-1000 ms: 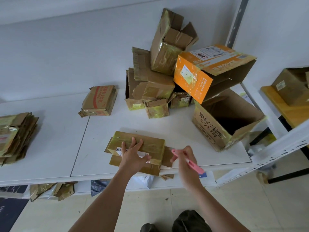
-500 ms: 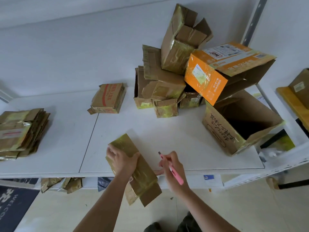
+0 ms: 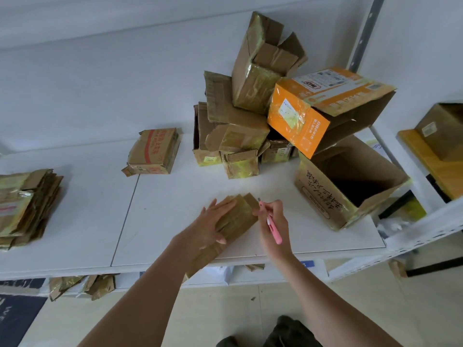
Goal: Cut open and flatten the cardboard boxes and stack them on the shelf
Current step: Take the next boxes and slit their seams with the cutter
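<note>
The flattened box point(image 3: 235, 219) is matt brown cardboard with glossy yellowed tape; the knife point(image 3: 271, 225) is smooth pink plastic; the shelf point(image 3: 160, 221) is smooth white board; the orange box point(image 3: 298, 121) looks glossy-printed.

Bare shelf point(image 3: 175, 209) left; box pile point(image 3: 250, 116) blocks behind

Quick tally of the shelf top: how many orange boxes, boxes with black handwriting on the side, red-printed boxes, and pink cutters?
orange box: 1
box with black handwriting: 1
red-printed box: 1
pink cutter: 1
Total: 4
</note>
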Tool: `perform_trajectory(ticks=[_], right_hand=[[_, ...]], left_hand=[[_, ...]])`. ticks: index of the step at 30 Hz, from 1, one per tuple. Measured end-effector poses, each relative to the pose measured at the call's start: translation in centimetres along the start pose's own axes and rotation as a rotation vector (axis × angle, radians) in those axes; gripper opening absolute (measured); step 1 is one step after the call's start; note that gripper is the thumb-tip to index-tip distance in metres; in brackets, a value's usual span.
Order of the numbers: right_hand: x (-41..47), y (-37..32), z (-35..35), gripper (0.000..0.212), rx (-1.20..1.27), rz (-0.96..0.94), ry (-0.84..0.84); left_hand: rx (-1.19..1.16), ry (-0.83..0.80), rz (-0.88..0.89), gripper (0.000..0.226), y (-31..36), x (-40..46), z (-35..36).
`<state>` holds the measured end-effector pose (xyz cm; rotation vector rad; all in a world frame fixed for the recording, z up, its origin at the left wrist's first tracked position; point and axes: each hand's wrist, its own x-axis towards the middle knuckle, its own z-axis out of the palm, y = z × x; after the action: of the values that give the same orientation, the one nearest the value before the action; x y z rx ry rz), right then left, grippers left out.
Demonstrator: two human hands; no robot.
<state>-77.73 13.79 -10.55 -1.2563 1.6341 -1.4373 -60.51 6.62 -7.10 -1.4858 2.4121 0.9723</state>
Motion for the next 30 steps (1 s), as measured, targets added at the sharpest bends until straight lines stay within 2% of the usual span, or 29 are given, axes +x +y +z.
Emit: perform_trajectory(ticks=[3,6,8,11,14,16,19,24,26,30], right_hand=[[0.4,-0.1,-0.3,0.014,0.009,0.025,-0.015],[-0.4,0.4,-0.5,0.017,0.023,0.04,-0.029],[-1.7,1.0,-0.5,0.017,0.048,0.056,-0.039],[-2.1,1.7,-0.9,0.016,0.136,0.141,-0.014],[-0.7,1.5,-0.9,0.016,0.184,0.206,-0.063],[0.1,1.3,-0.7,0.016,0.203,0.2,-0.123],[0.4,1.5,-0.6,0.014,0.24,0.201,-0.197],[-0.1,2.0,0.0,0.018,0.294,0.242,-0.248],[0.1,2.0,0.2,0.018,0.313,0.254,-0.236],[0.9,1.7,0.4,0.017,0.333,0.314,-0.228]], left_hand=[[0.055,0.089,-0.048,0.105,0.3,0.1,1.0],[-0.108,0.242,-0.076,0.087,0.9,-0.3,4.1],[-0.187,0.261,-0.056,0.09,0.5,-0.9,5.7],[-0.171,0.271,-0.04,0.093,-0.3,-1.2,6.5],[-0.064,0.321,-0.084,0.091,-0.6,-1.4,6.5],[-0.059,0.271,-0.127,0.089,-1.0,-1.5,6.0],[-0.243,0.185,-0.158,0.089,-1.4,-1.6,4.6],[-0.193,0.348,-0.326,0.098,-1.3,-2.5,3.8],[-0.16,0.358,-0.312,0.097,-1.5,-2.7,4.0],[-0.232,0.26,-0.25,0.098,-2.5,-3.0,3.9]])
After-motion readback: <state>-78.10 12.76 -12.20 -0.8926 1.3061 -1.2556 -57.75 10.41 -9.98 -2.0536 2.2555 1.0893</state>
